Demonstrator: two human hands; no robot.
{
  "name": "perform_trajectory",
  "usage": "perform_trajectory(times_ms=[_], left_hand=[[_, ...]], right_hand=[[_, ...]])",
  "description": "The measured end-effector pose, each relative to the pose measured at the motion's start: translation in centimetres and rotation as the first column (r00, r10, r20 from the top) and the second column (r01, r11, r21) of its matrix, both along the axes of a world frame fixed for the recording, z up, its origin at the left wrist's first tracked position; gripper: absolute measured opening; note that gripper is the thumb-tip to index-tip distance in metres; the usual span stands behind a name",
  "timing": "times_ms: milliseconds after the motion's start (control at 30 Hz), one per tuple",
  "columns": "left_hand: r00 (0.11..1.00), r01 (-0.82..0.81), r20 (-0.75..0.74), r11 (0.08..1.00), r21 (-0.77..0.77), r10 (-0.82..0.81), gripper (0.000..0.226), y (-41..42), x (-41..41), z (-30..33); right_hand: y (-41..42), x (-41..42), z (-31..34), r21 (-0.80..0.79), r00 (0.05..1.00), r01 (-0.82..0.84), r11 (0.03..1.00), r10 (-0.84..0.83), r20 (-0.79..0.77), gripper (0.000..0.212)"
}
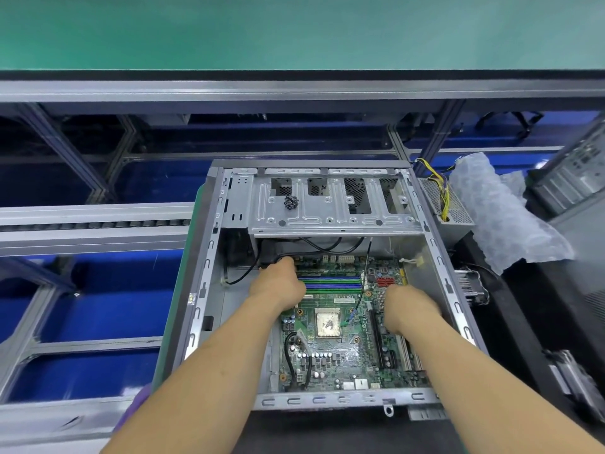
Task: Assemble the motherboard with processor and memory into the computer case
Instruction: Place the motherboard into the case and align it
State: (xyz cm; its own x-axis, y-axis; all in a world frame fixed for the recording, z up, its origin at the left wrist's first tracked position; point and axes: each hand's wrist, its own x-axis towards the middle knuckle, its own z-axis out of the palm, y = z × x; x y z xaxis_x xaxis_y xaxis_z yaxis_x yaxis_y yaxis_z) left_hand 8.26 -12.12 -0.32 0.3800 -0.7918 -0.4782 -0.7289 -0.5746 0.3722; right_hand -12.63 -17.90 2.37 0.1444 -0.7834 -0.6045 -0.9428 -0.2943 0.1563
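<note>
Both hands grip my board (334, 342) in the case (209, 244): left hand (278, 285) far-left edge, right hand (409, 309) right edge. Stiff, light, fragile; hold edges only.

Bright, even overhead light; edges bow from wide-angle distortion, lower-left corner blurred.

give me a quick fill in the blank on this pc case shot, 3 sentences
1. The motherboard lies inside the open computer ____.
2. The memory slots sit between the left hand and the ____ hand.
3. The small pile of screws rests on the metal drive ____.

Missing words: case; right; bracket
</note>
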Motion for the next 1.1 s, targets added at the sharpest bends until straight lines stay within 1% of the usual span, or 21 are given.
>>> perform_trajectory(times_ms=[100, 133, 200, 233, 300, 400, 433, 533, 633, 700, 733, 767, 833, 900, 933, 1033, 1100], left_hand=[[1.0, 0.001, -0.003, 1.0, 0.002, -0.001, 0.04, -0.1, 0.0, -0.2], [1.0, 0.0, -0.005, 1.0, 0.001, 0.0, 0.04, -0.1, 0.0, -0.2], [1.0, 0.0, -0.012, 1.0, 0.004, 0.0, 0.042, -0.1, 0.1, -0.2], [1.0, 0.0, -0.016, 1.0, 0.007, 0.0, 0.043, -0.1, 0.0, -0.2], [0.999, -0.008, -0.032, 1.0, 0.009, 0.009, 0.044, -0.1, 0.1, -0.2], [0.998, -0.02, -0.056, 1.0, 0.005, 0.02, 0.044, 0.0, 0.2, -0.1], [0.998, -0.022, -0.06, 1.0, 0.003, 0.022, 0.044, 0.0, 0.2, -0.1], [0.999, -0.02, -0.048, 1.0, 0.0, 0.02, 0.044, -0.1, 0.1, -0.3], [1.0, -0.012, -0.014, 1.0, -0.006, 0.012, 0.043, -0.3, 0.0, -0.4], [1.0, -0.012, -0.001, 1.0, -0.02, 0.012, 0.043, -0.2, -0.2, -0.6], [1.0, -0.017, 0.0, 0.999, -0.029, 0.017, 0.042, -0.2, -0.2, -0.7], [1.0, -0.024, -0.003, 0.999, -0.042, 0.024, 0.041, -0.1, -0.1, -0.8], [1.0, -0.029, -0.008, 0.996, -0.085, 0.029, 0.034, 0.0, 0.2, -1.2], [1.0, -0.019, -0.016, 0.993, -0.118, 0.018, 0.032, 0.2, 0.7, -1.4], [1.0, -0.013, -0.025, 0.993, -0.121, 0.01, 0.035, 0.6, 0.9, -1.4], [0.999, 0.011, -0.037, 0.99, -0.141, -0.016, 0.044, 1.8, 1.2, -1.3], [0.999, 0.033, -0.011, 0.99, -0.138, -0.035, 0.048, 2.5, 1.2, -1.1]], right_hand=[[0.2, -0.1, -0.2, -0.052, 1.0, -0.017, 0.999, 0.017, -0.015, 0.032], [0.2, -0.1, -0.2, -0.076, 1.0, -0.02, 0.997, 0.02, -0.011, 0.028], [0.1, -0.3, -0.5, -0.124, 1.0, 0.0, 0.992, 0.003, 0.021, 0.013], [0.0, -0.4, -0.6, -0.135, 0.999, 0.021, 0.991, -0.015, 0.045, 0.01], [-0.4, -0.6, -1.0, -0.122, 0.997, 0.05, 0.991, -0.042, 0.068, 0.009], [-0.9, -0.6, -1.5, -0.063, 0.998, 0.058, 0.996, -0.055, 0.04, 0.027], [-0.9, -0.6, -1.7, -0.057, 0.998, 0.056, 0.997, -0.054, 0.04, 0.03], [-0.9, -0.5, -1.7, -0.046, 0.994, 0.087, 0.995, -0.084, 0.063, 0.026], [-1.2, -0.7, -1.2, -0.047, 0.982, 0.157, 0.987, -0.151, 0.111, 0.007], [-1.3, -0.6, -1.2, -0.104, 0.966, 0.163, 0.981, -0.138, 0.217, 0.018], [-1.3, -0.2, -1.2, -0.083, 0.949, 0.171, 0.982, -0.142, 0.28, 0.024], [-1.1, 0.3, -1.1, -0.014, 0.923, 0.177, 0.984, -0.161, 0.349, 0.027], [-0.6, 1.2, -1.3, 0.22, 0.856, 0.186, 0.958, -0.268, 0.442, 0.023], [-0.4, 1.8, -1.1, 0.38, 0.824, 0.141, 0.914, -0.321, 0.467, 0.018], [-0.3, 2.0, -1.0, 0.414, 0.817, 0.094, 0.906, -0.308, 0.488, 0.015], [0.1, 2.2, -0.6, 0.429, 0.773, -0.059, 0.902, -0.231, 0.591, 0.015], [0.5, 2.5, -0.4, 0.425, 0.715, -0.12, 0.897, -0.219, 0.664, 0.014]])
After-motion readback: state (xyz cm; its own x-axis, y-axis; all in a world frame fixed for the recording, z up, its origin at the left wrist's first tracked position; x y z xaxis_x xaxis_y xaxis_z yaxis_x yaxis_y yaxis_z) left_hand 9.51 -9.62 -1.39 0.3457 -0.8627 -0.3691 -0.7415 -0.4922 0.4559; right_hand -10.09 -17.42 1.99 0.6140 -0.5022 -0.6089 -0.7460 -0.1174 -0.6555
